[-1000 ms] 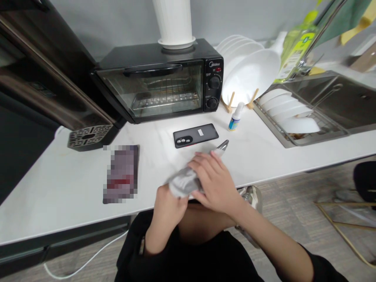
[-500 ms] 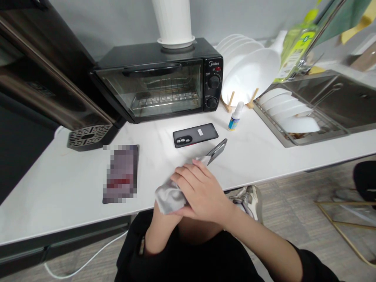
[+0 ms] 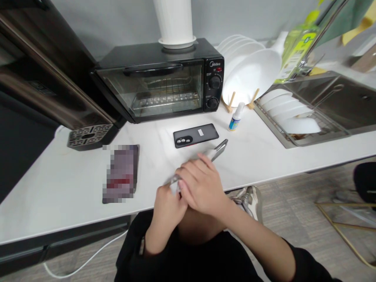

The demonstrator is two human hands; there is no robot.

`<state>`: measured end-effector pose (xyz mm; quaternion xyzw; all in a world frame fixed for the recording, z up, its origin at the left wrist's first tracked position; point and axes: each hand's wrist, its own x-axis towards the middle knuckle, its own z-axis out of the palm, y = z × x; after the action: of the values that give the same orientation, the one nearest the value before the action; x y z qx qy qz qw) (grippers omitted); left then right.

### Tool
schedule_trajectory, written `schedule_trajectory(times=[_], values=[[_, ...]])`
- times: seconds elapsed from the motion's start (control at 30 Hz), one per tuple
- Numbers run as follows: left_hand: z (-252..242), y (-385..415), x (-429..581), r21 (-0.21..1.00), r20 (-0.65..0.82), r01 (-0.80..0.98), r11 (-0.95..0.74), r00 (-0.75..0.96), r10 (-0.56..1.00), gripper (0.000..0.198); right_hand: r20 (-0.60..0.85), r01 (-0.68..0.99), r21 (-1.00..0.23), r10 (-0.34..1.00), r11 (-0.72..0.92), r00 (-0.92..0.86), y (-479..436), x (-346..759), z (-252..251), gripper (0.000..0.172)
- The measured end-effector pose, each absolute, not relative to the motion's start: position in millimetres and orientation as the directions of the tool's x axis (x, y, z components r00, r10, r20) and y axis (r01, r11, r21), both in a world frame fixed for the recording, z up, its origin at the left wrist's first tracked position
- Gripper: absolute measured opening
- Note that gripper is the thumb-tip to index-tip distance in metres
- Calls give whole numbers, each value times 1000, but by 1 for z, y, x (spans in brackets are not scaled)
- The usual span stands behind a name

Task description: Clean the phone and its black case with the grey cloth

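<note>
Over the counter's front edge my left hand (image 3: 167, 205) grips the near end of a slim phone (image 3: 219, 148), which slants up to the right. My right hand (image 3: 201, 186) lies over the phone with its fingers closed on a grey cloth (image 3: 175, 184); only a small bit of the cloth shows at the fingertips. A second dark phone (image 3: 195, 135) lies face down on the white counter (image 3: 73, 188) just beyond my hands. A small white spray bottle (image 3: 235, 117) stands to the right of it.
A black toaster oven (image 3: 160, 80) with a white container (image 3: 174, 21) on top stands at the back. Left lies a blurred dark tablet (image 3: 121, 173) and a dark machine with a drip grate (image 3: 88, 135). White plates (image 3: 252, 74), a dish rack and sink (image 3: 331, 102) are on the right.
My right hand slid back down the phone toward me with the cloth, then moved up a little again. The cloth is now mostly hidden under my fingers. The phone's angle changed slightly.
</note>
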<state>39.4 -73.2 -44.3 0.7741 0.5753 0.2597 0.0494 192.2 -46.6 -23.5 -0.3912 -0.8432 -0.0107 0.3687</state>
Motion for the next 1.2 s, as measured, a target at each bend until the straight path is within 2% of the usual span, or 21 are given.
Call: schedule_trajectory(times=[0.07,0.13,0.2,0.3,0.37,0.43,0.5,0.6,0.7,0.77,0.87,0.93,1.0,1.1,1.2], values=[[-48,-72,38,326,377,875,-359,228,898,23,639,594,-230,580,771,-506,-53,185,-25,29],[-47,-73,38,333,385,869,-367,231,894,25,627,611,-217,589,761,-510,-47,192,-24,28],[-42,-73,40,396,366,844,-362,217,905,25,612,691,-223,651,687,-450,-31,211,-20,32],[-34,-75,44,513,324,784,-349,199,925,22,615,819,-259,741,512,-269,-4,240,-14,42],[-31,-76,45,535,322,769,-349,196,926,25,619,863,-288,769,414,-162,3,248,-11,44],[-31,-76,45,530,323,774,-346,194,927,25,616,867,-304,776,394,-136,-3,239,-10,42],[-34,-75,44,483,342,800,-356,202,918,21,621,819,-307,754,485,-214,-19,219,-12,38],[-41,-74,40,339,410,848,-408,257,875,27,651,655,-277,638,703,-410,-45,188,-17,33],[-44,-75,39,283,433,860,-425,281,856,30,669,598,-223,567,770,-481,-48,184,-20,34],[-42,-75,40,343,412,848,-405,251,876,28,660,662,-221,609,716,-439,-34,200,-20,35],[-35,-75,44,466,379,790,-398,228,897,19,617,804,-270,736,530,-278,-7,232,-16,39],[-31,-74,46,494,380,767,-409,233,895,23,592,861,-306,789,407,-163,2,244,-14,41],[-31,-74,46,489,389,768,-413,232,892,23,593,866,-337,798,370,-110,-3,239,-13,39],[-36,-74,43,416,406,811,-411,238,882,22,620,787,-347,754,511,-216,-29,211,-15,32],[-43,-74,39,311,430,852,-422,270,862,33,671,625,-240,592,743,-446,-49,187,-19,30]])
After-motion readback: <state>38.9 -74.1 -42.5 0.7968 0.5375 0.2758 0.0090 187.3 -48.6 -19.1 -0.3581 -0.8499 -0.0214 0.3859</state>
